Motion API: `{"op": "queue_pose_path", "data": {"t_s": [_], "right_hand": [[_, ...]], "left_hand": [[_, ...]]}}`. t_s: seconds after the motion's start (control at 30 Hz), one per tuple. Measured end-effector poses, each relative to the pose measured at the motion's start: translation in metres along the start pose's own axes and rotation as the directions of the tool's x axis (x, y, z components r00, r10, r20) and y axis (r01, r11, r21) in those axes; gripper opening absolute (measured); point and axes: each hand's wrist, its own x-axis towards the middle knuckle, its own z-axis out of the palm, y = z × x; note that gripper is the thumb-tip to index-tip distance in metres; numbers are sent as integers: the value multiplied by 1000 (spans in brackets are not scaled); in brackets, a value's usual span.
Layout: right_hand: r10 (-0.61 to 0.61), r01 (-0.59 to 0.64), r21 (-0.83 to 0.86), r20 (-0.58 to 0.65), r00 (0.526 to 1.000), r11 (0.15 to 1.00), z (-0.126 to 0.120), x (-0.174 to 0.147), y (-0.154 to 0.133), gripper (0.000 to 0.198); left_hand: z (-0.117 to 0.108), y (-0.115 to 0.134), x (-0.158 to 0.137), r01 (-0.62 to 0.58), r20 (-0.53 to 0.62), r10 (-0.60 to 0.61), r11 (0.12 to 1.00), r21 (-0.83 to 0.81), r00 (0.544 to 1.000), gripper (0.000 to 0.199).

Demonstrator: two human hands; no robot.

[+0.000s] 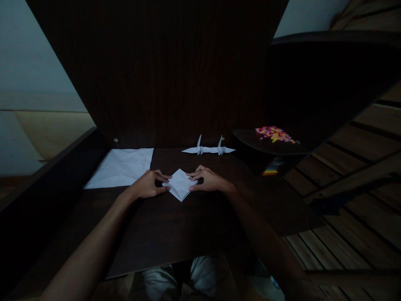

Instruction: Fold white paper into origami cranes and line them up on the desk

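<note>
A white sheet of paper folded into a layered diamond [181, 184] lies on the dark wooden desk, one corner pointing at me. At its left corner, my left hand [149, 183] pinches the edge between thumb and fingers. My right hand [209, 179] grips the opposite corner the same way, its thumb at the lower right edge. Just beyond the diamond stand two folded paper cranes [209, 149], side by side with their wing tips meeting. To the left lies a creased white sheet of paper [123, 167], spread flat.
On a raised corner shelf [250, 140] at the right sits a pile of small colourful pieces [275, 134]. Something yellow and blue [270, 170] is tucked beneath it. A tall dark panel [175, 75] closes the desk's back, and a low side board [46, 167] borders the left.
</note>
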Motion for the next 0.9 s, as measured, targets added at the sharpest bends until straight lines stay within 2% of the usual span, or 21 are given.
{"op": "queue_pose_path", "data": {"t_s": [0.3,0.47,0.57,0.7,0.9], "right_hand": [[32,-32,30,-17,999,999,2,1,4,37],[57,-56,32,-32,998,998,2,0,0,54],[79,-78,27,-36,996,997,3,0,-2,67],[93,-93,0,-40,995,996,4,0,-2,74],[103,-104,-4,-50,993,995,4,1,-2,70]], "left_hand": [[5,1,1,-24,-71,34,990,137,997,29],[15,1,3,-72,-105,86,988,135,991,37],[20,1,3,-71,-130,85,992,109,988,48],[21,2,3,-56,-136,72,991,119,988,61],[23,6,4,-63,-145,88,983,170,986,49]]}}
